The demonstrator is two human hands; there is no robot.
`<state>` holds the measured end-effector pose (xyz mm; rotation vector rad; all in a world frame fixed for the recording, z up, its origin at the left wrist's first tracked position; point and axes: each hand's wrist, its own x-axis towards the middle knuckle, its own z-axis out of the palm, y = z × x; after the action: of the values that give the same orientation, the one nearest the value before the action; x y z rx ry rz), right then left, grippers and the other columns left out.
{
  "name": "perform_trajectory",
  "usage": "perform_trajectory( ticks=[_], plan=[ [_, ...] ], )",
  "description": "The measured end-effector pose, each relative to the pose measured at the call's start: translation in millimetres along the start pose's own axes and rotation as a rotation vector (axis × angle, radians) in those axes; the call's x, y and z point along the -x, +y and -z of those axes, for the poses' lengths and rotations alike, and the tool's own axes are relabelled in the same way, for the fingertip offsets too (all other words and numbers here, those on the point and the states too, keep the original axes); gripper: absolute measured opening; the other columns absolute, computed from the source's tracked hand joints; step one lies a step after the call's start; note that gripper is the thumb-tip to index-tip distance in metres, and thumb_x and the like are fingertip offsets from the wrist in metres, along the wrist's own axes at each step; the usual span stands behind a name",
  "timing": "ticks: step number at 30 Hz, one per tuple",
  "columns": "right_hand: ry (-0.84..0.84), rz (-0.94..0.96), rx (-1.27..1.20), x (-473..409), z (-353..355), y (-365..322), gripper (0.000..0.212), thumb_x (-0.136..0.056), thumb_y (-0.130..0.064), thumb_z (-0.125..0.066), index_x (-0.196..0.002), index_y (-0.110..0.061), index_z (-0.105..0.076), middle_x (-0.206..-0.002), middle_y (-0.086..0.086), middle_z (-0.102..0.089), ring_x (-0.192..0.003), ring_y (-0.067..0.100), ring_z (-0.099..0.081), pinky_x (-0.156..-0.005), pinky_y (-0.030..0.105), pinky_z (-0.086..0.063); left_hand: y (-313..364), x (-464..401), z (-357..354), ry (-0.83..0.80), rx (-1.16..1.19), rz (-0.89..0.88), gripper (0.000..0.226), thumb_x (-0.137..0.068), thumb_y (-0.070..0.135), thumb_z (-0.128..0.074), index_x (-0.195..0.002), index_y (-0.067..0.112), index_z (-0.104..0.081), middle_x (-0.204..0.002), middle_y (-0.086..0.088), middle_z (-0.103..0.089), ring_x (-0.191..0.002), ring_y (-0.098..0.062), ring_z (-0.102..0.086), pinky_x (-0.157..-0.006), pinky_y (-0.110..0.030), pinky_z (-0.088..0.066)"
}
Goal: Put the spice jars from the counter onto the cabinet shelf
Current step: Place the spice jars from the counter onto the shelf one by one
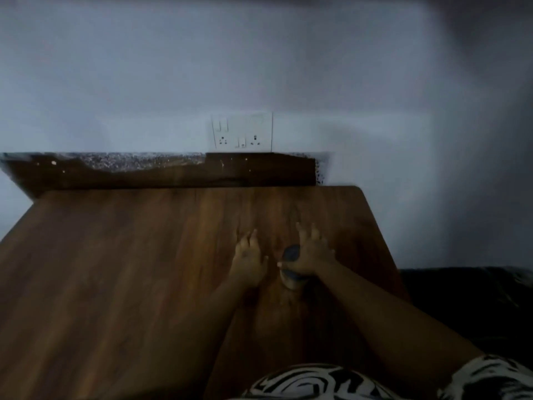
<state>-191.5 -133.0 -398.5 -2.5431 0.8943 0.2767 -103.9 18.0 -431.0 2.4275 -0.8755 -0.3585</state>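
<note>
I count one spice jar [290, 268] in view, one wooden counter [115, 269], one double wall socket [242, 131] and two bare hands. The jar has a dark lid and sits toward the right side of the counter, roughly midway between its near and far edges; the picture is dim and blurred, so I cannot read its contents or label. My right hand [313, 252] reaches in from the near right with the forearm stretched forward, the thumb hooked across the near side of the jar's lid and the palm against its right side, while the other fingers spread forward, mostly straight, beyond the jar. My left hand [248, 258] lies just left of the jar, apart from it, palm down over the counter with fingers relaxed and pointing to the far side, holding nothing. A dark speckled upstand [144, 171] runs along the far edge of the counter below the pale wall [115, 82], and the socket sits just above it. Black-and-white patterned clothing [317, 382] shows at the near edge.
</note>
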Motion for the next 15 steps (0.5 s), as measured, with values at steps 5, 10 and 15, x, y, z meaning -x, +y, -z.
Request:
perform_trajectory(
  ticks=[5,10,15],
  plan=[
    [-0.077,-0.017,-0.084,-6.9,-11.1,6.1,0.106,-0.059,-0.053,-0.083,-0.145,-0.016,-0.033,-0.145,0.01,-0.039,-0.129,0.028,-0.045,-0.096,0.037,-0.049,-23.2,21.1,-16.0,-0.201,0.117,0.205,0.104,-0.085,0.051,-0.064,-0.153,0.009,0.002,-0.158,-0.017,-0.006,-0.146,-0.036,-0.011,-0.117,-0.043,-0.022],
    [-0.074,-0.086,-0.263,-11.3,35.3,-14.0,0.089,-0.068,-0.06,-0.075,-0.138,-0.013,-0.044,-0.135,0.011,-0.05,-0.117,0.029,-0.054,-0.09,0.036,-0.051,-16.4,24.0,-10.4,-0.171,0.415,0.179,0.127,-0.044,0.072,-0.083,-0.146,0.026,-0.022,-0.146,0.001,-0.033,-0.133,-0.016,-0.038,-0.109,-0.039,-0.041],
    [-0.054,-0.054,-0.415,-0.2,73.3,-30.5,0.087,-0.06,-0.078,-0.065,-0.118,-0.013,-0.059,-0.108,0.009,-0.063,-0.085,0.024,-0.067,-0.07,0.039,-0.062,11.8,18.9,-1.7,0.015,0.563,0.026,0.09,-0.053,0.052,-0.09,-0.124,0.025,-0.043,-0.125,0.005,-0.055,-0.108,-0.008,-0.058,-0.086,-0.033,-0.057]
  ],
)
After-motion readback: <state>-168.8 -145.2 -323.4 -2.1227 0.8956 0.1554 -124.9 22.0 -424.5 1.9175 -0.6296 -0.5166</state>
